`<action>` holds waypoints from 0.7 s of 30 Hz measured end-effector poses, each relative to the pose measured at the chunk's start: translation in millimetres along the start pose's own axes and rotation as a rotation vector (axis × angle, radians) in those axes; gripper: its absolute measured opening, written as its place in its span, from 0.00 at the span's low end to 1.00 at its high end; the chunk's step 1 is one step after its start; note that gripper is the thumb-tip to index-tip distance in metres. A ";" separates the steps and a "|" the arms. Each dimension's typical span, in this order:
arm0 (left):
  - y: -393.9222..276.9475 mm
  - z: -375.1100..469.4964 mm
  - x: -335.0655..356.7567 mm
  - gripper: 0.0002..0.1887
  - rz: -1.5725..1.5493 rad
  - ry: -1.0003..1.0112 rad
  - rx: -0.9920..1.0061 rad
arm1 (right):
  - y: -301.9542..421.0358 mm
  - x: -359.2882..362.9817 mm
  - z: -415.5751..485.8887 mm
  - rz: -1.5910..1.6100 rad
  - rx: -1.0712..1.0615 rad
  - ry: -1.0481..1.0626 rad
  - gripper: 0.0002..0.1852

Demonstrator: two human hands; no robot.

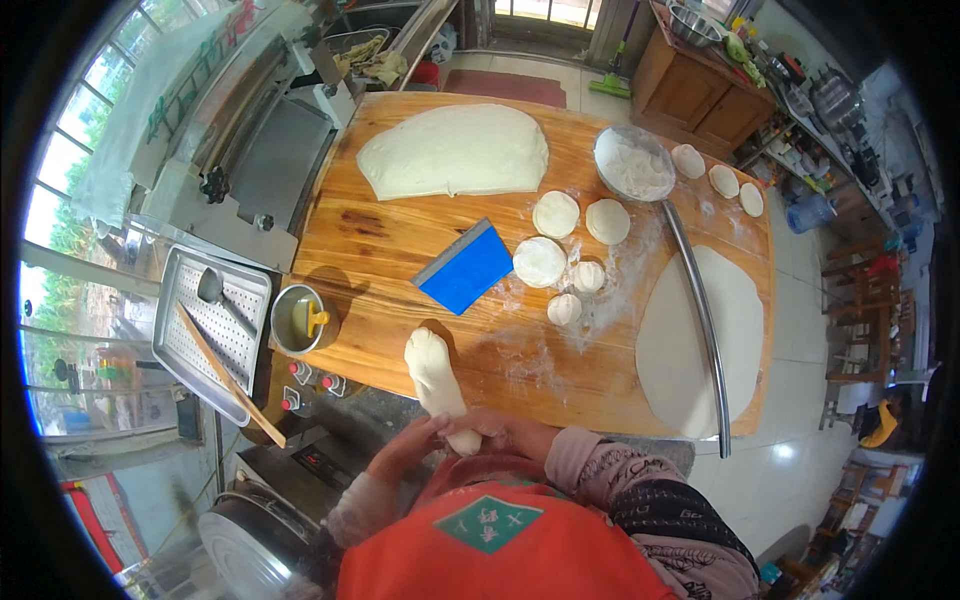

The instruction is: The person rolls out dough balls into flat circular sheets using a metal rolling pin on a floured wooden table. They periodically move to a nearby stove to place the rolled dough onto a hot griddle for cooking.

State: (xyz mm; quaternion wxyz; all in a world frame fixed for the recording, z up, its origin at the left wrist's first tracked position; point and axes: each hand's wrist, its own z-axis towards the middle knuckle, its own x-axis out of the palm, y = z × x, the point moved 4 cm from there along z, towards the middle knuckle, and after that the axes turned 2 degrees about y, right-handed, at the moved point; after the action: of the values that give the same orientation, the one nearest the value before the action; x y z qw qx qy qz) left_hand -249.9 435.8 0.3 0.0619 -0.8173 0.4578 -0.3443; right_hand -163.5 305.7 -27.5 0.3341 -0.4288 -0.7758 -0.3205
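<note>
A thick log of dough (435, 375) lies on the near edge of the wooden worktop (367, 292), its far end pointing away from me. Both hands are at its near end: my left hand (424, 439) presses in from the left, and my right hand (487, 426) lies across the top with its fingers around the dough. A short stub of dough pokes out below my hands, by the apron. Beyond the log rests a blue dough scraper (469, 268) with a metal blade. Several floured dough rounds (540, 262) sit to its right, two of them small.
A large dough slab (457, 150) lies at the back. A metal rod (697, 322) crosses a rolled dough sheet (675, 352) at right. A bowl of flour (634, 163) stands behind. At left are a metal pot (300, 319), a perforated tray (217, 300) and a dough-rolling machine (262, 157).
</note>
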 end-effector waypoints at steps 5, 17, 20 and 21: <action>-18.9 33.7 30.4 0.18 -0.007 0.074 0.365 | 34.8 21.8 -22.9 -0.148 -0.060 0.034 0.17; -6.6 47.3 -0.8 0.23 -0.256 -0.012 0.445 | 110.9 -24.2 -84.2 -0.916 -1.029 -0.932 0.23; -0.5 45.9 -2.4 0.18 -0.676 -0.077 0.297 | 134.5 -51.7 -86.7 -1.503 -1.248 -1.096 0.33; -4.4 45.5 0.2 0.17 -0.715 -0.039 0.317 | 133.6 -50.3 -88.3 -1.659 -1.361 -1.137 0.37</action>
State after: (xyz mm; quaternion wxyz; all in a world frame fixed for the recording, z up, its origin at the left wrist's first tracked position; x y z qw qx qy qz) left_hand -218.5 428.4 -32.1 0.0721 -0.9119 0.0839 -0.3952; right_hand -3.9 270.8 11.2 -0.6542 0.0307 -0.5236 -0.5449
